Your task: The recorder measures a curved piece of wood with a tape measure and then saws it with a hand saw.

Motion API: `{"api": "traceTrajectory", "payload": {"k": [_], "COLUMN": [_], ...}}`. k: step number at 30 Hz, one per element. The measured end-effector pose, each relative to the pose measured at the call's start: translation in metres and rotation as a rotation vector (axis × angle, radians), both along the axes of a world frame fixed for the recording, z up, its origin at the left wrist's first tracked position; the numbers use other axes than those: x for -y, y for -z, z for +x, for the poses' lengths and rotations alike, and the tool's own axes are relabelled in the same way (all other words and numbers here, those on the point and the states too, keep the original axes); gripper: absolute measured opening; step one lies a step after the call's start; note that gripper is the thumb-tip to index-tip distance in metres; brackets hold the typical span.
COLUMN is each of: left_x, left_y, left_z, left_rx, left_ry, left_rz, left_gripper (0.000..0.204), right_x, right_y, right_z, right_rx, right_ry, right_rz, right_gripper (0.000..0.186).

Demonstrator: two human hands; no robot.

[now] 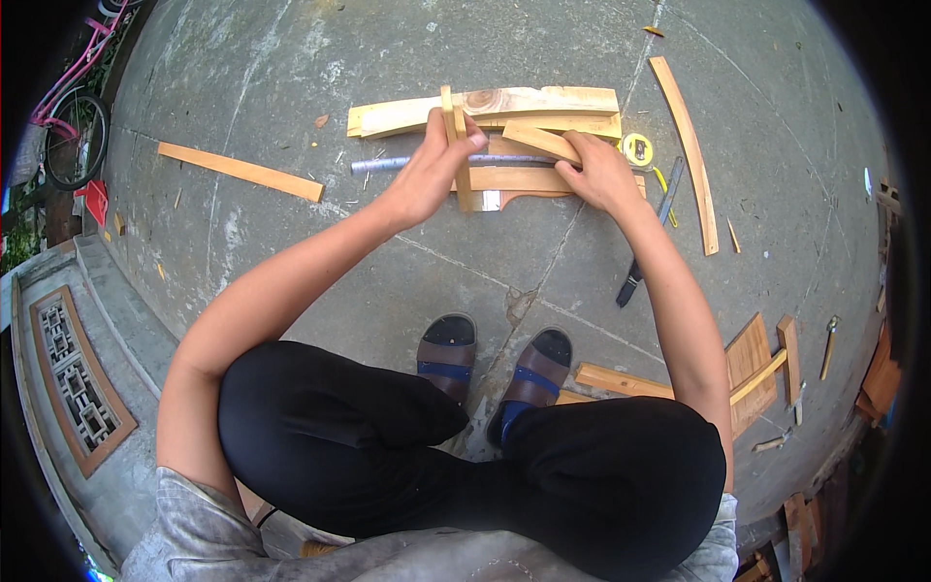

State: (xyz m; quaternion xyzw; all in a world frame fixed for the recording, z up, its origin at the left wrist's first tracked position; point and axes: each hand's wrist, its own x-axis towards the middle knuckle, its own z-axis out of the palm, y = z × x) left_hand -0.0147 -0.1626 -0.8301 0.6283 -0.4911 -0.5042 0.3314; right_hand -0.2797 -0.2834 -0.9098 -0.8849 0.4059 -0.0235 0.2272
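My left hand (433,177) is closed round narrow wooden strips (463,160) standing across the pile, its thumb and fingertips on them. To its right, my right hand (603,175) grips the right end of a short wooden piece (539,142), thumb on the near side. Both hands are above a pile on the concrete. Behind them lie thick pale boards (562,100), one with a dark knot. Beneath the held pieces are a light bluish straight bar (380,166) and a reddish-brown board (519,178). A yellow tape measure (637,148) sits just right of my right hand.
A long dark tool with a black handle (630,283) lies right of the pile. Loose wooden strips flank it, left (242,173) and right (687,155). Nearer right are wood offcuts (753,367) and a hammer (830,346). My sandaled feet (448,354) are close by. A pink bicycle (76,136) stands far left.
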Motion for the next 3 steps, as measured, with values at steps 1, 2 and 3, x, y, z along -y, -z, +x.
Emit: {"api": "traceTrajectory", "payload": {"k": [1,2,3], "left_x": [-0.0035,-0.0062,-0.006], "left_y": [-0.0032,-0.0045,-0.0037], "left_z": [-0.0036,-0.0051,-0.0056], "left_rx": [0.088,0.07,0.07], "left_ry": [0.071,0.117,0.119], "left_rz": [-0.013,0.011,0.015], "left_gripper": [0.04,0.043,0.043], "right_x": [-0.0023,-0.0033,-0.0033], "right_y": [0.0036,0.0069,0.0058], "right_z": [0.0014,0.0021,0.0031], "right_rx": [-0.009,-0.019,-0.026], "right_ry": [0.031,0.063,0.07], "right_rz": [0.004,0.009,0.023], "right_gripper": [0.047,0.048,0.047]}}
